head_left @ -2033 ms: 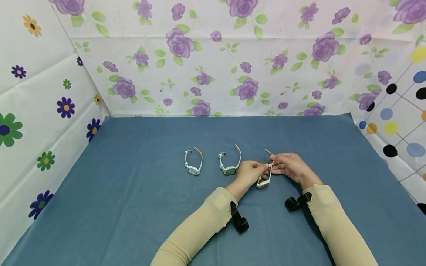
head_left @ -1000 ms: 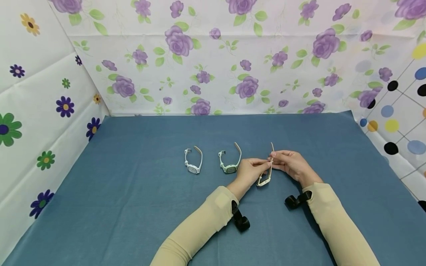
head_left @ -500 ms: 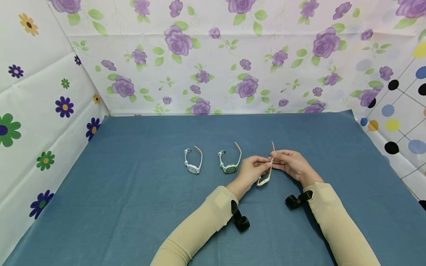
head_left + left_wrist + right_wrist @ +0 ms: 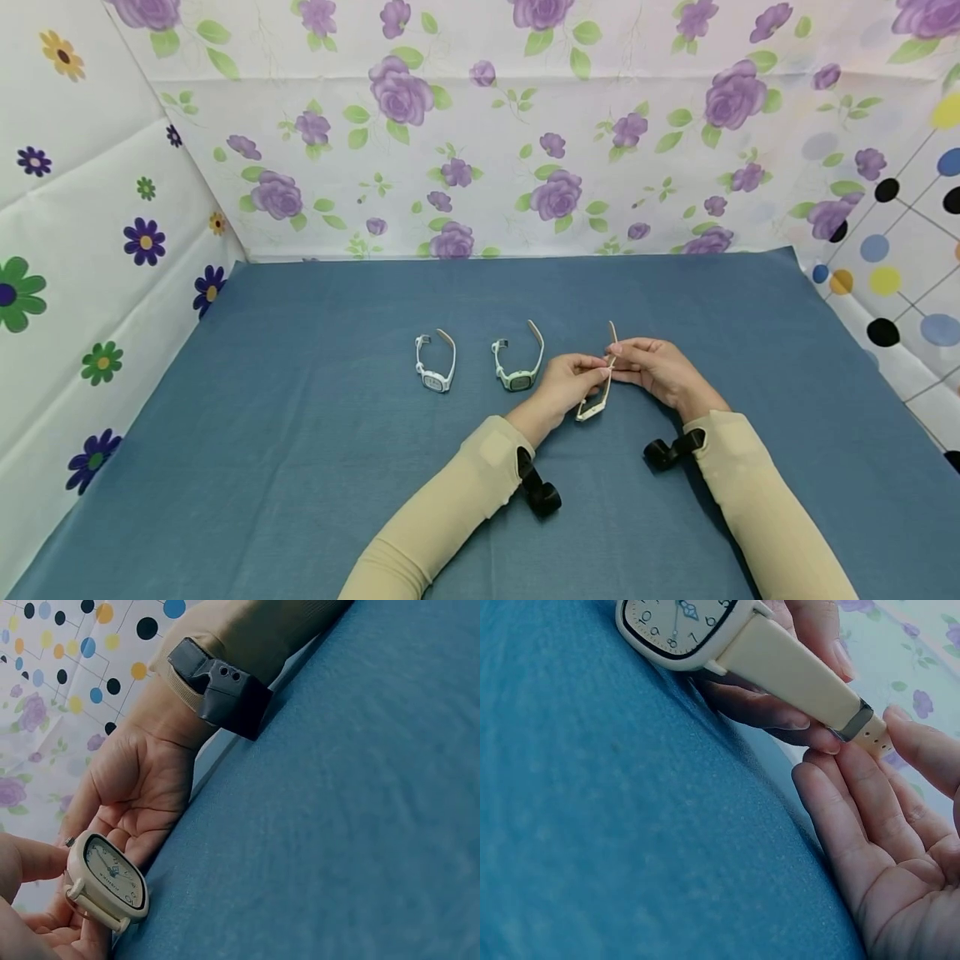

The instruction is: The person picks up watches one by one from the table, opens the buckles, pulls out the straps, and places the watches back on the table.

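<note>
A cream wristwatch (image 4: 592, 411) with a rounded-square dial is held up between both hands in the head view. My left hand (image 4: 562, 385) pinches its strap close to the buckle. My right hand (image 4: 660, 373) holds the free end of the strap, whose tip sticks up above the fingers. In the right wrist view the strap (image 4: 795, 671) passes through a metal buckle (image 4: 857, 721), and the right thumb and fingers take the holed part beyond it. The left wrist view shows the dial (image 4: 114, 871) and the crown on its side.
Two more pale wristwatches, a white one (image 4: 435, 380) and a pale green one (image 4: 519, 381), stand to the left with their straps unfastened. Blue cloth (image 4: 300, 433) covers the table. A floral sheet (image 4: 480, 150) hangs behind, and black wrist cameras (image 4: 542, 497) sit on both sleeves.
The strap's free end leaned left two seconds ago and now points nearly straight up from the fingers. Both hands stay almost in place, and the other two watches have not moved.
</note>
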`<state>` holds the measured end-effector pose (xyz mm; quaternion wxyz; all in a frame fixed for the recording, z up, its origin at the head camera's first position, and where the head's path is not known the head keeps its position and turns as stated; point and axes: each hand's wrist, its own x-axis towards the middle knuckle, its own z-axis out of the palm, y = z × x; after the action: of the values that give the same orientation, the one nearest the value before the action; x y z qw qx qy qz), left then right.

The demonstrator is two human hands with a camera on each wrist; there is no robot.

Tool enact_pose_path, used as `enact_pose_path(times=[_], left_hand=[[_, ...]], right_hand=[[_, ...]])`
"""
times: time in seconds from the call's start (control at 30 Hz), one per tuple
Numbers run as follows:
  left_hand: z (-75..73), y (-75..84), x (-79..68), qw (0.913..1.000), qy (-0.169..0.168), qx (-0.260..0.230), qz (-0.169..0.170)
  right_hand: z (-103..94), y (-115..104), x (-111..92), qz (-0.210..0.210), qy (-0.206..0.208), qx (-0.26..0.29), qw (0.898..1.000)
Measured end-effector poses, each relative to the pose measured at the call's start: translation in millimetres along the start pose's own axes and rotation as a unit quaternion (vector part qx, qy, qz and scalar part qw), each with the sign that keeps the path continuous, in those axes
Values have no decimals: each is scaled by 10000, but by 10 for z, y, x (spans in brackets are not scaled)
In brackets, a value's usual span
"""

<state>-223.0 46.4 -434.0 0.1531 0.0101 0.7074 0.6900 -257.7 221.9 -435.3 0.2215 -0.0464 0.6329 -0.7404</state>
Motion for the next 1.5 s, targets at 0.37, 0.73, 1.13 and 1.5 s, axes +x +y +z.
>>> enact_pose_path(times=[0.37, 0.73, 1.13, 1.5], left_hand=[[-42, 45, -5, 9976, -517, 456, -45], [-48, 100, -23, 9951, -699, 698, -100], [-48, 48, -8, 9979, -527, 367, -30], [-48, 18, -3, 9997, -110, -122, -161]], right_hand=[[-27, -5, 0, -102, -275, -119, 9995], [-58, 3, 6, -193, -378, -208, 9989], [-60, 7, -4, -243, -406, -178, 9987], [-54, 20, 0, -150, -459, -349, 9982]])
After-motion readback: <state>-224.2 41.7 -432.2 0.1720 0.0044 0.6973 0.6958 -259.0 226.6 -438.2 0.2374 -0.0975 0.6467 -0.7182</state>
